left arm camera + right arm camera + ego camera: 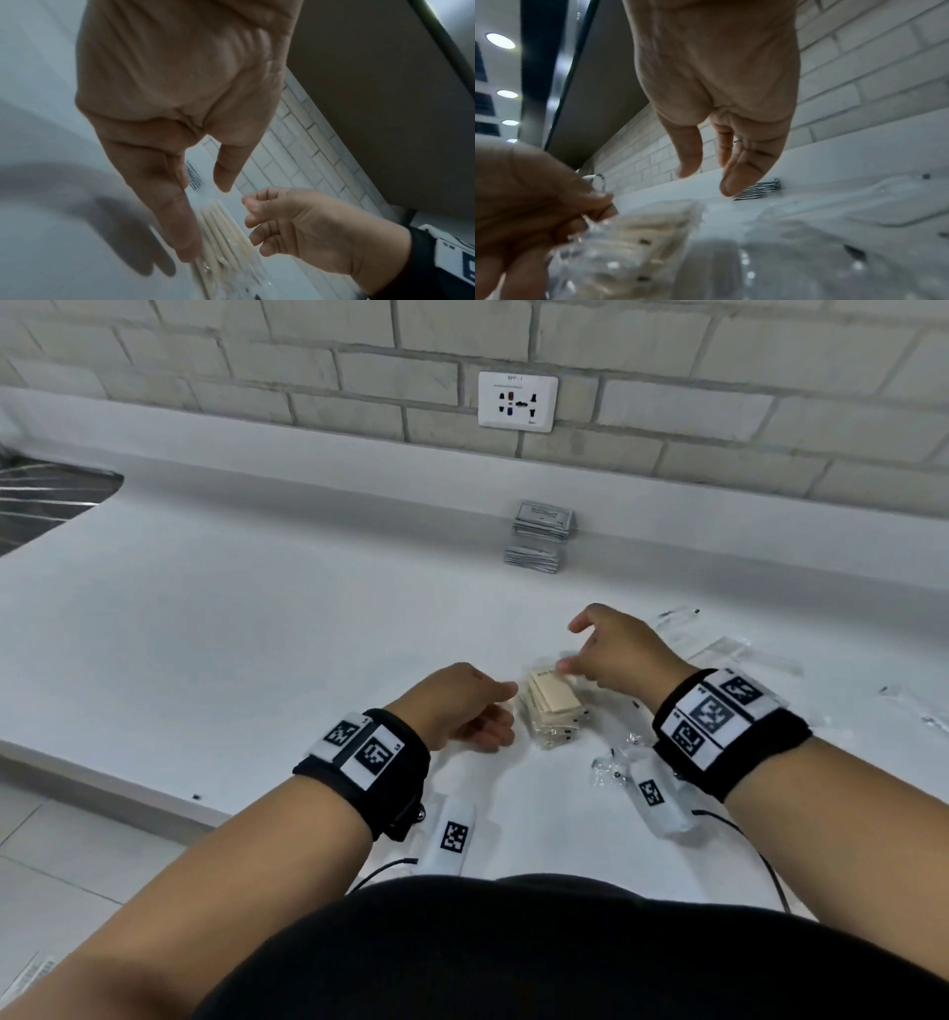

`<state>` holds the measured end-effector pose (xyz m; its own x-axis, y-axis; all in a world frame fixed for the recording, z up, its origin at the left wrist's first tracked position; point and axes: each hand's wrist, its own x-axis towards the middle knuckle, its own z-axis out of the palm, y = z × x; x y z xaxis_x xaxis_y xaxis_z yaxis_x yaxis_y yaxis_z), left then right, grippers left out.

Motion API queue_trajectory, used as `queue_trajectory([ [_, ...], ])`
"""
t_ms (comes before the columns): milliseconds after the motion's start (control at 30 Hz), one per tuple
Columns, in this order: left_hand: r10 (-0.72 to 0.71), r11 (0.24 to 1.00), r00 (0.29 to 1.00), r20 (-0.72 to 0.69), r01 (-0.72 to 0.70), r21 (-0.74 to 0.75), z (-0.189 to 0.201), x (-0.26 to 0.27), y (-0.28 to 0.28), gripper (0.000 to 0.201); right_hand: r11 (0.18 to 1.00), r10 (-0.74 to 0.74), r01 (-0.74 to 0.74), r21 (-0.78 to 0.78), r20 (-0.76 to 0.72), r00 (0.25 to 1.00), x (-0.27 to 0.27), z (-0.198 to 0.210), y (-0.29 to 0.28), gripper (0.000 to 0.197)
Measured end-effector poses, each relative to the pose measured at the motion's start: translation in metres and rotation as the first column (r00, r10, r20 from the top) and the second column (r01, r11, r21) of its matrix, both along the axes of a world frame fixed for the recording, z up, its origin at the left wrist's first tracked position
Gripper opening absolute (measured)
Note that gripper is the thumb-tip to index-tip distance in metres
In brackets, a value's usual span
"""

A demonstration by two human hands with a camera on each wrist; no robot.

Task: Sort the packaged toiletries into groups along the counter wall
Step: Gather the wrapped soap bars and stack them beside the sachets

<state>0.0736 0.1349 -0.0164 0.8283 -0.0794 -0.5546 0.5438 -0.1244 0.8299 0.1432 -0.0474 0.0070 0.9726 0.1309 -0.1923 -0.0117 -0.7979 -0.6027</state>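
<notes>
A stack of cream packets (pixel 554 703) in clear wrap lies on the white counter (pixel 257 618) between my hands. My left hand (pixel 500 711) sits at the stack's left side with straight fingers (pixel 177 223) touching its edge (pixel 221 229), thumb apart. Over the stack's far end hovers my right hand (pixel 572 649), fingers loosely curled and holding nothing; the right wrist view shows its fingers (pixel 741 168) hanging above the packets (pixel 641 233). Two piles of grey sachets (pixel 542 531) stand against the counter wall.
Clear plastic packets (pixel 719 649) lie scattered to the right, and a crumpled one (pixel 611 762) sits near my right wrist. A dark sink (pixel 46 505) is at the far left. A wall socket (pixel 517 402) sits above the grey piles. The counter's front edge (pixel 102 788) runs close by.
</notes>
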Motion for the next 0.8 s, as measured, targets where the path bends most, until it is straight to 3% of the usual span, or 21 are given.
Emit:
queue_trajectory([
  [67,0.002,1.0,0.999,-0.032,-0.003,-0.021,-0.002,0.002,-0.004,0.021,0.988,-0.108,0.119,0.098,-0.106,0.988,0.001,-0.002,-0.005,0.035],
  [133,0.001,0.999,0.998,-0.065,-0.003,-0.036,-0.005,0.005,-0.007,0.022,0.974,-0.098,0.171,0.146,-0.41,0.907,-0.007,-0.005,-0.002,0.028],
  [200,0.007,0.999,0.997,-0.082,-0.011,-0.046,-0.007,0.007,-0.01,0.022,0.968,-0.085,0.201,0.15,-0.559,0.825,-0.018,-0.011,0.007,0.021],
  [400,0.025,0.989,0.993,-0.115,-0.042,-0.142,-0.013,0.008,-0.009,0.015,0.975,-0.07,0.184,0.125,-0.613,0.787,-0.018,-0.016,0.025,0.019],
  [600,0.057,0.981,0.99,-0.127,-0.079,-0.179,-0.018,0.004,-0.01,0.018,0.99,-0.074,0.128,0.065,-0.532,0.843,-0.014,-0.021,0.036,0.016],
  [800,0.047,0.989,0.991,-0.124,-0.063,-0.133,-0.019,0.005,-0.008,0.018,0.986,-0.082,0.15,0.073,-0.57,0.817,-0.013,-0.024,0.04,0.033],
])
